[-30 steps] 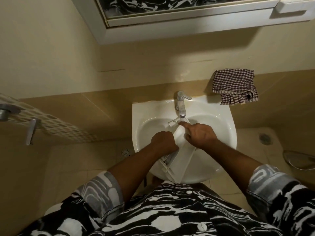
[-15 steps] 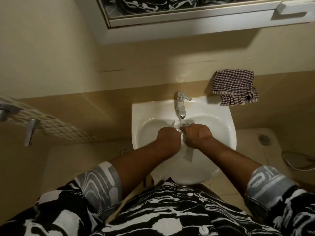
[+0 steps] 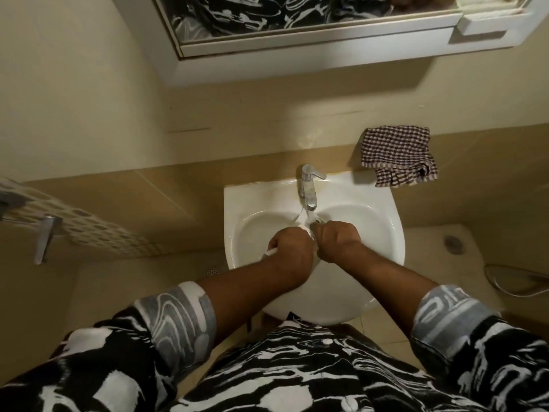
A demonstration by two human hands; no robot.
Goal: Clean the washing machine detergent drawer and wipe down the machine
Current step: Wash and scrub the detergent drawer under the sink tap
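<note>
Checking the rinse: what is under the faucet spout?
A water stream falls onto a white drawer part held between the left hand and right hand; the hands hide most of it.

No text, label, brand, number or sign can be read anywhere in the view. The pale swirled marks on the right sleeve cuff [image 3: 445,304] form no legible letters, and the tap [image 3: 309,185] shows no readable marking.
</note>
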